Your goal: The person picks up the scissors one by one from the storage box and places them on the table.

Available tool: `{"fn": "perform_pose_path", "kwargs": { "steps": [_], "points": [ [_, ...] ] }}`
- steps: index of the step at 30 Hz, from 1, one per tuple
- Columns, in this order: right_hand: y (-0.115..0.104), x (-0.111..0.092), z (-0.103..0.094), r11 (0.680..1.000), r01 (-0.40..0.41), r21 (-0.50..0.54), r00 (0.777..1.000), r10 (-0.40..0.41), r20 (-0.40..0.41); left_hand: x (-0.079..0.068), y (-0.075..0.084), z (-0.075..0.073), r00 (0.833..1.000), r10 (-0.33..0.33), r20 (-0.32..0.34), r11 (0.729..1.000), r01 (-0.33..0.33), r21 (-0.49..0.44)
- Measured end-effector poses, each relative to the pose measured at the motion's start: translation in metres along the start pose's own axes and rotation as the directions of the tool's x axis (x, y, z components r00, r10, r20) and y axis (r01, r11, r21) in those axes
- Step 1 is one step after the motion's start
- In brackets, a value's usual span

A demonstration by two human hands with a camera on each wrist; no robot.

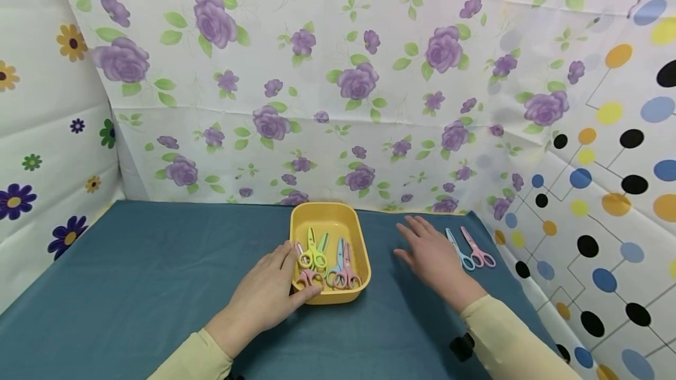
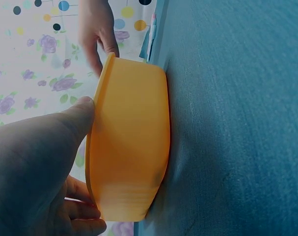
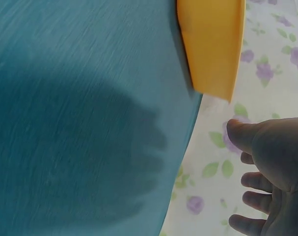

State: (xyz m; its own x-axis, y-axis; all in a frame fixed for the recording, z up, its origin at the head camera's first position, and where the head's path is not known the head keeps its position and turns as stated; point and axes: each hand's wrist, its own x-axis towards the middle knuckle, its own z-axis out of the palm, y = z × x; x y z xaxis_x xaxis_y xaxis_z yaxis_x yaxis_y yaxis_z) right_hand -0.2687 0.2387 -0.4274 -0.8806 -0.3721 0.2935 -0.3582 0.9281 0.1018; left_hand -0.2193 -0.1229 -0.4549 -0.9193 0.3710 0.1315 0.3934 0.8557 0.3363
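In the head view a yellow plastic tray (image 1: 363, 251) stands on the table with several pairs of children's scissors in it. Yellow scissors (image 1: 311, 251) lie at its left over green ones, and blue scissors (image 1: 339, 257) lie beside pink ones toward the right. My left hand (image 1: 266, 292) holds the tray's near left edge, its thumb over the front rim. The left wrist view shows fingers and thumb along that rim. My right hand (image 1: 433, 257) hovers right of the tray with fingers spread, holding nothing. Beside it lie blue scissors (image 1: 463, 255) and pink scissors (image 1: 479, 254).
A blue-green cloth (image 1: 174, 274) covers the table. Behind it hangs a white sheet (image 1: 317, 151) with purple roses. Patterned sheets stand along the left and right sides, the right one close to the loose scissors.
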Motion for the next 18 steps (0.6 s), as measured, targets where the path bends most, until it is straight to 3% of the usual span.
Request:
{"fn": "perform_pose_path", "kwargs": {
  "steps": [7,18],
  "points": [
    [-0.014,0.010,-0.002,0.999,0.032,0.027,0.999,-0.031,-0.027,0.000,-0.001,0.000,1.000,-0.002,0.004,1.000,0.002,0.002],
    [-0.040,0.024,-0.003,0.998,0.037,0.056,0.999,-0.038,0.018,0.000,0.001,-0.001,1.000,-0.001,0.005,1.000,0.001,-0.008]
  ]
}}
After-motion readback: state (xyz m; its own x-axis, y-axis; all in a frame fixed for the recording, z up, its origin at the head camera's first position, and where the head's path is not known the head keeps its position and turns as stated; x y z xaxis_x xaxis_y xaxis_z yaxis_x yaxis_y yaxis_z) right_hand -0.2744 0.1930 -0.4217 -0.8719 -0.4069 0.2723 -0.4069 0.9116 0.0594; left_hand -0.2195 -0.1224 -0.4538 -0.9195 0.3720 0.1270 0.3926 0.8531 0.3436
